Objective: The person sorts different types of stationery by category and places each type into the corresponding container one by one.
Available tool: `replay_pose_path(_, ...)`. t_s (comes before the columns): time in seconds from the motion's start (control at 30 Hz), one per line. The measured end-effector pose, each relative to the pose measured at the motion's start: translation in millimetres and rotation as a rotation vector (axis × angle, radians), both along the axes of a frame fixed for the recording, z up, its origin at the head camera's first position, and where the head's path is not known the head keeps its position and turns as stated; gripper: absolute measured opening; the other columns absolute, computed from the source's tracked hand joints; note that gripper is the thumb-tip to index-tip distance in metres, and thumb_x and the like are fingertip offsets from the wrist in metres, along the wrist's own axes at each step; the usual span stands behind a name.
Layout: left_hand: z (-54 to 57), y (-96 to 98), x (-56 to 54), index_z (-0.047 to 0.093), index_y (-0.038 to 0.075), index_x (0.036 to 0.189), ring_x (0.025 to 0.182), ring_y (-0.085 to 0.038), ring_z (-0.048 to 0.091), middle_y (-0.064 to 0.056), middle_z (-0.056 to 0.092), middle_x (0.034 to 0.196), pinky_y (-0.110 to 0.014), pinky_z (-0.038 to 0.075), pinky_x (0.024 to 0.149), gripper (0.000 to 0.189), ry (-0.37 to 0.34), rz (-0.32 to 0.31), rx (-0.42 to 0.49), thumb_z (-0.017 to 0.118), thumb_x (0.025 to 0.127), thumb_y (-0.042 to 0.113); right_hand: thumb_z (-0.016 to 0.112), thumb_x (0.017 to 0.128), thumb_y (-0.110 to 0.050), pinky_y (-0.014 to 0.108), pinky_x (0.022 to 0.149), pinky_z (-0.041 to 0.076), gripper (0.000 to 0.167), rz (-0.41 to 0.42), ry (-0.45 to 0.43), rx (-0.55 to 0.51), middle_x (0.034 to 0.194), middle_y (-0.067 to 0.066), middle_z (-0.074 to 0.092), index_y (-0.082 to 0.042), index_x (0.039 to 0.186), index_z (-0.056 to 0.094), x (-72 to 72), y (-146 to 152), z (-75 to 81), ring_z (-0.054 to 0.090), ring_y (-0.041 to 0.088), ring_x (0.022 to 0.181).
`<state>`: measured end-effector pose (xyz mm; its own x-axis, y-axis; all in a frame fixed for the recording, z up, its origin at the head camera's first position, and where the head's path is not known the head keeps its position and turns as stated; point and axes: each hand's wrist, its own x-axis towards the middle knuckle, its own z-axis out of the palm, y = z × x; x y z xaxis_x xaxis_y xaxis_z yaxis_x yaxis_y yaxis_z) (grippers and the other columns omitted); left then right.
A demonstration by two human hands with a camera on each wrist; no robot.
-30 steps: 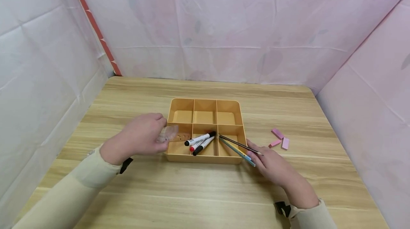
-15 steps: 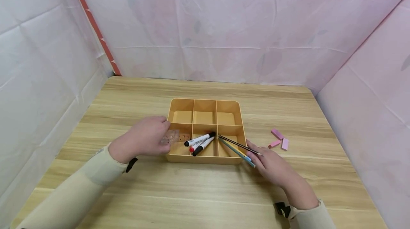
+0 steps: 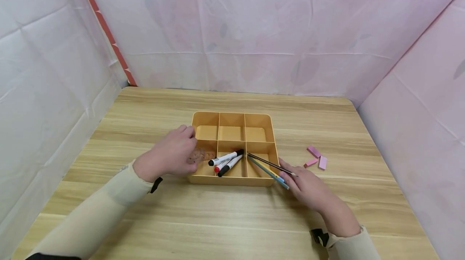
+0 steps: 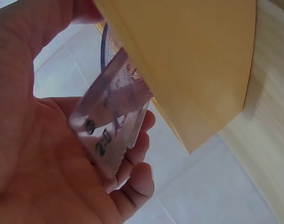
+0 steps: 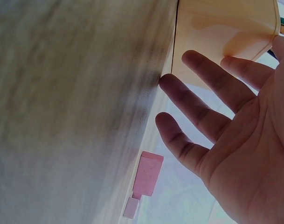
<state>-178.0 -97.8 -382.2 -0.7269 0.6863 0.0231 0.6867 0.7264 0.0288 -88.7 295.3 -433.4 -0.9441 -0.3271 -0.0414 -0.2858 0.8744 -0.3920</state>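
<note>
My left hand [image 3: 168, 153] is at the left wall of a tan divided tray [image 3: 232, 180]. In the left wrist view its curled fingers hold a clear plastic ruler [image 4: 107, 128] with printed numbers, which slants over the tray rim. A clear piece with a curved, marked edge [image 4: 104, 49] shows behind it. My right hand [image 3: 308, 183] rests against the tray's right side, fingers fairly straight and spread in the right wrist view. Near its thumb, several pencils [image 3: 270, 171] lean over the front right compartment's rim. Several capped markers [image 3: 227, 162] lie in the front middle compartment.
Pink erasers [image 3: 313, 152] lie on the wooden table [image 3: 232, 219] to the right of the tray. The back row of compartments [image 3: 232, 133] holds nothing visible. Cloth-covered walls [image 3: 232, 30] stand behind and on both sides.
My left hand has moved a little right toward the tray, and the clear ruler has gone further into the front left compartment. The right hand has stayed in place.
</note>
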Motion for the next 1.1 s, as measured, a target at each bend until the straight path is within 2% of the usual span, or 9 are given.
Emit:
replay_pose_path(0.13,-2.5,2.0,-0.4,0.060,0.012,0.069,0.093,-0.027,0.050,-0.012,0.061,0.109,-0.038,0.048,0.077,0.032,-0.004,0.006,0.004,0.080,0.074,0.037,0.048,0.111,-0.034,0.060,0.101,0.052,0.050,0.008,0.007,-0.002,0.129,0.025,0.069,-0.005,0.153,0.051,-0.1,-0.6,1.6,0.067,0.040,0.119)
replay_pose_path(0.27,-4.8,4.6,-0.5,0.058,0.015,0.067,0.111,-0.032,0.052,-0.017,0.061,0.127,-0.045,0.051,0.087,0.034,-0.031,0.018,0.007,0.080,0.075,0.039,0.049,0.111,-0.033,0.060,0.101,0.052,0.050,0.011,0.003,-0.001,0.128,0.024,0.069,-0.005,0.153,0.051,-0.2,-0.7,2.2,0.067,0.039,0.119)
replay_pose_path(0.43,-8.8,6.9,-1.3,0.054,0.019,0.066,0.125,-0.033,0.050,-0.018,0.060,0.136,-0.048,0.050,0.095,0.035,-0.057,0.033,-0.006,0.080,0.077,0.040,0.049,0.111,-0.033,0.060,0.101,0.052,0.050,0.015,0.001,-0.001,0.130,0.025,0.069,-0.005,0.153,0.051,-0.4,-1.1,2.2,0.067,0.039,0.120)
replay_pose_path(0.6,-12.1,7.7,-1.8,0.065,0.014,0.078,0.127,-0.033,0.050,-0.018,0.060,0.138,-0.049,0.049,0.097,0.033,-0.056,0.037,-0.011,0.081,0.080,0.043,0.049,0.111,-0.032,0.060,0.101,0.052,0.050,0.013,0.000,0.002,0.130,0.025,0.069,-0.005,0.153,0.051,0.2,-1.3,2.9,0.066,0.039,0.120)
replay_pose_path(0.8,-13.1,7.9,-0.8,0.073,0.006,0.097,0.125,-0.034,0.052,-0.018,0.060,0.136,-0.049,0.050,0.097,0.044,-0.038,0.030,-0.014,0.080,0.083,0.047,0.049,0.111,-0.032,0.060,0.102,0.051,0.050,0.013,0.005,0.003,0.132,0.025,0.068,-0.005,0.153,0.051,0.4,-1.6,3.2,0.066,0.040,0.121)
replay_pose_path(1.1,-15.1,5.3,0.8,0.072,0.008,0.104,0.121,-0.034,0.054,-0.015,0.062,0.132,-0.051,0.049,0.096,0.045,-0.030,0.028,-0.015,0.079,0.085,0.049,0.049,0.111,-0.032,0.060,0.102,0.051,0.050,0.006,0.001,0.009,0.132,0.025,0.068,-0.006,0.153,0.051,1.1,-1.3,1.7,0.066,0.040,0.121)
